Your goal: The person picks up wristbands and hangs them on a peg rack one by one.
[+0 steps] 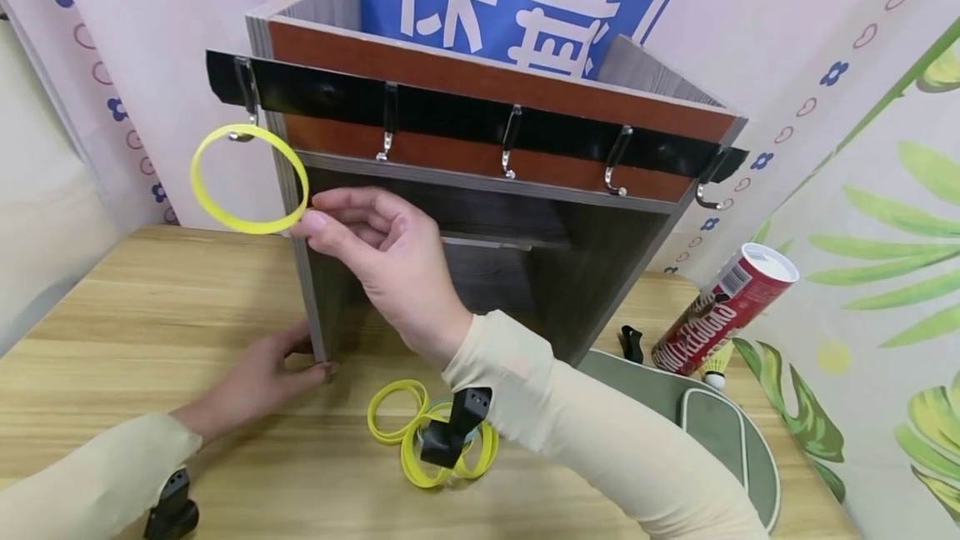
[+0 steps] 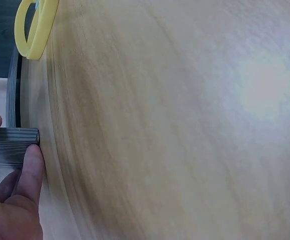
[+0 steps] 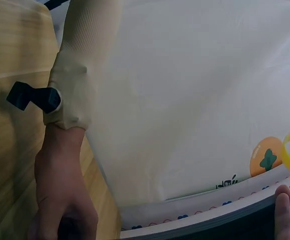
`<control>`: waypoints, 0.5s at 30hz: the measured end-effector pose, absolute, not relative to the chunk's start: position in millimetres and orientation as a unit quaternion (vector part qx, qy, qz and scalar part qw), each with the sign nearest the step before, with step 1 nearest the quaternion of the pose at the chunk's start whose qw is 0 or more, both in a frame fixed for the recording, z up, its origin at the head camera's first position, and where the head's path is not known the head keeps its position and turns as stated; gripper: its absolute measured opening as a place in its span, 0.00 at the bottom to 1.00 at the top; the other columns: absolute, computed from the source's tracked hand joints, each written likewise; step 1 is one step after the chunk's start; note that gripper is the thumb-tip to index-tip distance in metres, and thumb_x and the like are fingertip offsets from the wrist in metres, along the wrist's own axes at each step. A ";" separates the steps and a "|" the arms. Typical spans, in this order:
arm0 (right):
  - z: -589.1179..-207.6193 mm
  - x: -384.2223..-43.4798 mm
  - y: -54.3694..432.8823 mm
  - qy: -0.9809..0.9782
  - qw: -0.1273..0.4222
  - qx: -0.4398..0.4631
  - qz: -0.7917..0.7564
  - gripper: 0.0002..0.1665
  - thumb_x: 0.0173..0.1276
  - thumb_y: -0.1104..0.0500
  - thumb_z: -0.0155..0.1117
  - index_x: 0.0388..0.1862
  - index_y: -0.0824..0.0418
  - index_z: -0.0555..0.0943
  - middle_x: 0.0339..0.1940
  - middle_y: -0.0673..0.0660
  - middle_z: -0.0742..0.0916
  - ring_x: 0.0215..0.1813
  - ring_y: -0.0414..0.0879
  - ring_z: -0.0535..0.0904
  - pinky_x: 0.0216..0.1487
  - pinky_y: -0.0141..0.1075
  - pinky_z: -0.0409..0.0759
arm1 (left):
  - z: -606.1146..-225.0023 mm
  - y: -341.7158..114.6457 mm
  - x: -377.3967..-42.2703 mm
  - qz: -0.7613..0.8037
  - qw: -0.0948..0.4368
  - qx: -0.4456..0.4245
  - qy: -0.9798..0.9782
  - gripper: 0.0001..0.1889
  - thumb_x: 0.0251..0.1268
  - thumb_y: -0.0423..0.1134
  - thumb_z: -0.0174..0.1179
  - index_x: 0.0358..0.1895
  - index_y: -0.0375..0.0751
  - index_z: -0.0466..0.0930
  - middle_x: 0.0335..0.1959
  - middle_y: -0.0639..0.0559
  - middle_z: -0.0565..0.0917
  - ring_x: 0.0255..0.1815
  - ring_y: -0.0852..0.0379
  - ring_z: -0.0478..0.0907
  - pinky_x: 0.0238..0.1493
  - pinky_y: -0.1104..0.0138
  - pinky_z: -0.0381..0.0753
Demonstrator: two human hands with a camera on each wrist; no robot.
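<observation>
Pinching the yellow ring (image 1: 255, 228) by its rim, my right hand (image 1: 393, 261) likely leaves its opening free at the leftmost hook (image 1: 246, 86), above the worktop (image 1: 187, 290) towards its far edge; my left hand (image 1: 258, 377) grips the stand's side panel (image 1: 310, 307), probably steadying it.

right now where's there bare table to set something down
Bare table lies left of the shelf, beyond the left hand, and nearer, between left sleeve and yellow rings. Crowded at the right: green bag, red tube, shuttlecock.
</observation>
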State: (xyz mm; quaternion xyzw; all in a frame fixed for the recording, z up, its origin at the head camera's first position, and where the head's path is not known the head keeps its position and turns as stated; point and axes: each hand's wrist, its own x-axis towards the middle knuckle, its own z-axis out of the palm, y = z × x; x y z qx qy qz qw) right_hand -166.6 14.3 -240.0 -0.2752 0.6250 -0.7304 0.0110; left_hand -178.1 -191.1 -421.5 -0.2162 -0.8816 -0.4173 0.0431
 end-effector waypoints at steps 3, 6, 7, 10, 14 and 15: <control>-243.7 -168.6 19.2 0.625 0.017 -0.277 -0.730 0.16 0.75 0.68 0.64 0.58 0.74 0.79 0.54 0.77 0.87 0.52 0.50 0.91 0.61 0.39 0.86 | -420.2 -190.9 -178.3 -0.417 0.039 -0.212 -0.883 0.29 0.69 0.37 0.69 0.69 0.30 0.75 0.57 0.36 0.88 0.54 0.41 0.88 0.52 0.63 0.85; -249.7 -171.7 26.4 0.630 0.026 -0.278 -0.725 0.16 0.76 0.68 0.62 0.58 0.76 0.78 0.54 0.78 0.86 0.53 0.53 0.91 0.61 0.41 0.87 | -419.3 -189.9 -177.8 -0.412 0.035 -0.207 -0.887 0.29 0.69 0.38 0.68 0.70 0.31 0.75 0.57 0.37 0.89 0.54 0.42 0.88 0.53 0.62 0.84; -251.8 -172.8 29.6 0.634 0.030 -0.278 -0.721 0.16 0.77 0.68 0.62 0.58 0.76 0.78 0.55 0.78 0.86 0.52 0.53 0.91 0.60 0.42 0.87 | -419.3 -189.6 -177.5 -0.409 0.033 -0.205 -0.889 0.30 0.69 0.39 0.68 0.71 0.31 0.74 0.58 0.37 0.88 0.55 0.42 0.88 0.54 0.61 0.84; -258.6 -176.4 40.2 0.657 0.054 -0.275 -0.700 0.15 0.78 0.67 0.61 0.58 0.76 0.79 0.54 0.77 0.86 0.50 0.49 0.91 0.59 0.43 0.87 | -419.2 -189.1 -176.4 -0.404 0.031 -0.201 -0.892 0.31 0.69 0.39 0.68 0.72 0.30 0.73 0.58 0.37 0.88 0.54 0.42 0.88 0.54 0.59 0.85; -268.2 -180.5 55.4 0.711 0.092 -0.265 -0.645 0.14 0.77 0.65 0.63 0.56 0.72 0.81 0.52 0.73 0.89 0.49 0.46 0.91 0.57 0.40 0.88 | -418.9 -189.3 -176.2 -0.400 0.034 -0.203 -0.893 0.32 0.69 0.39 0.68 0.72 0.27 0.72 0.57 0.34 0.88 0.54 0.41 0.88 0.54 0.52 0.86; -270.7 -181.2 59.2 0.727 0.100 -0.262 -0.627 0.14 0.77 0.64 0.63 0.55 0.71 0.82 0.51 0.71 0.90 0.48 0.45 0.91 0.56 0.38 0.88 | -418.6 -189.2 -176.2 -0.397 0.033 -0.201 -0.895 0.32 0.69 0.40 0.68 0.72 0.28 0.72 0.57 0.35 0.88 0.54 0.41 0.88 0.55 0.51 0.86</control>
